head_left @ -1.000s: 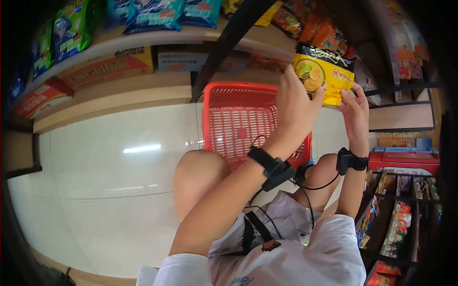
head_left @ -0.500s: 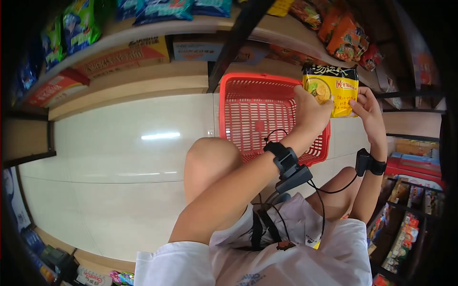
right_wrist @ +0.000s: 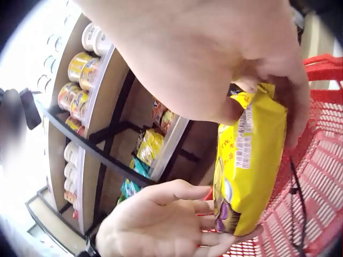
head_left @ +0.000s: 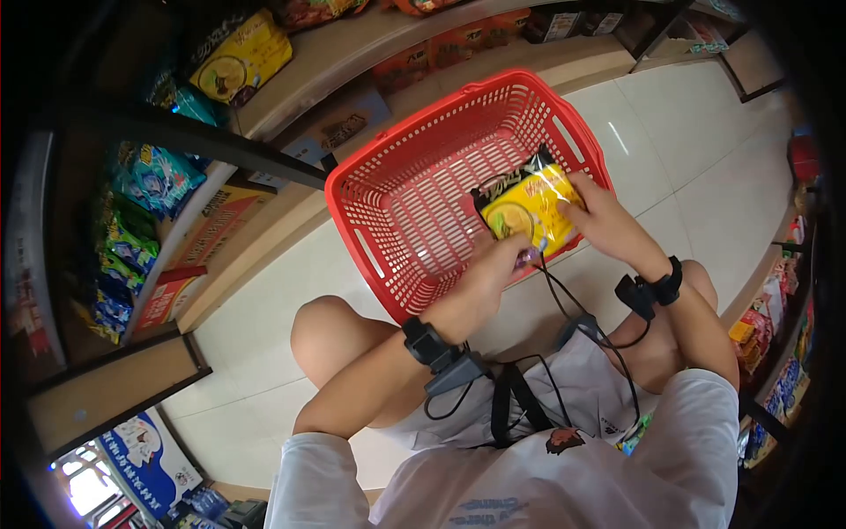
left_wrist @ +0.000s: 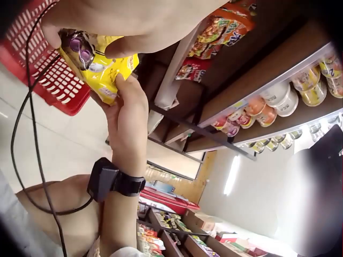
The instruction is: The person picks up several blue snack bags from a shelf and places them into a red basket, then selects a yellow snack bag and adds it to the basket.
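Note:
A yellow instant noodle packet with a black top band and a printed bowl is held between both hands over the red basket. My left hand grips its near lower corner, thumb on top; in the right wrist view those fingers reach under the packet. On the opposite side, my right hand holds the edge, thumb across the front. The right wrist view shows the yellow printed side of the packet between the right hand's thumb and fingers. Slats of the basket floor show beside the packet.
Shelves curve around the far and left sides, with another yellow noodle packet, blue packets and green packets. Cartons stand on the lower shelf. Black cables run from the wrist straps past the knees. Tiled floor surrounds the basket.
Both hands have brought the packet from beside the shelf to over the basket, and it is now tilted. The head view has turned, so the shelves and basket appear rotated.

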Motion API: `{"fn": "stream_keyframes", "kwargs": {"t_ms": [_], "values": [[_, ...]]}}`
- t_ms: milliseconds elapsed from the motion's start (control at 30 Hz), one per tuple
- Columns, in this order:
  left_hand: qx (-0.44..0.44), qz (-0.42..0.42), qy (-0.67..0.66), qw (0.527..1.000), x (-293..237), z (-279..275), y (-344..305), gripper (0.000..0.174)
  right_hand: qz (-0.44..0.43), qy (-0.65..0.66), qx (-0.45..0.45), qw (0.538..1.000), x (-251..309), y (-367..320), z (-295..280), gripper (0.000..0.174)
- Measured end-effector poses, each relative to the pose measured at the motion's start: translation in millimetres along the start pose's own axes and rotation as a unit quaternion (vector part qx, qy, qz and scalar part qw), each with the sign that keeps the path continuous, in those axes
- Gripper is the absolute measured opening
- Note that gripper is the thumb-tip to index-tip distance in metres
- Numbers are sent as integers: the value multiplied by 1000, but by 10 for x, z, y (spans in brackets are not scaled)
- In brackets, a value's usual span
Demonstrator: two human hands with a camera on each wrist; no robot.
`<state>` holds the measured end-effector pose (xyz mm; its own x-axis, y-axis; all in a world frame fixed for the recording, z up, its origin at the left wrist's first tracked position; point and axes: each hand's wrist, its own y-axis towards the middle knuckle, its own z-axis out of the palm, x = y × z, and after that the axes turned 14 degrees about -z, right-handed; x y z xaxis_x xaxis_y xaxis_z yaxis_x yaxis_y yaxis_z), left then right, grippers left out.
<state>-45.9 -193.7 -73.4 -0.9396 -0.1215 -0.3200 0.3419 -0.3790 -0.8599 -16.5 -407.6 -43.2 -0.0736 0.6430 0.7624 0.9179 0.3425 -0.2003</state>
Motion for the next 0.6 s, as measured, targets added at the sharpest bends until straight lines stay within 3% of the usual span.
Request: {"fn": "stream_keyframes", "kwargs": {"t_ms": [33,133,400,433,500,533,600], "values": [[4,-65,-19,998,60,2,30,40,10,24,9,1000,-24,-29,-3,36],[36,-103,-54,993,138,131,2,43,33,104,33,993,-123,-69,-103,43],[-53,-62,-12,997,220,455,-182,44,87,348,107,927,-437,73,-294,49],[-75,-49,-17,996,211,513,-241,44,-49,327,82,940,-975,149,-15,46],[-119,-26,-28,992,198,609,-360,43,36,417,86,904,-776,207,-237,46],[-103,32,5,994,230,585,-334,44,85,458,89,880,-695,216,-346,47],[-69,135,71,986,463,430,-178,46,75,524,78,845,-740,254,-488,48]]}}
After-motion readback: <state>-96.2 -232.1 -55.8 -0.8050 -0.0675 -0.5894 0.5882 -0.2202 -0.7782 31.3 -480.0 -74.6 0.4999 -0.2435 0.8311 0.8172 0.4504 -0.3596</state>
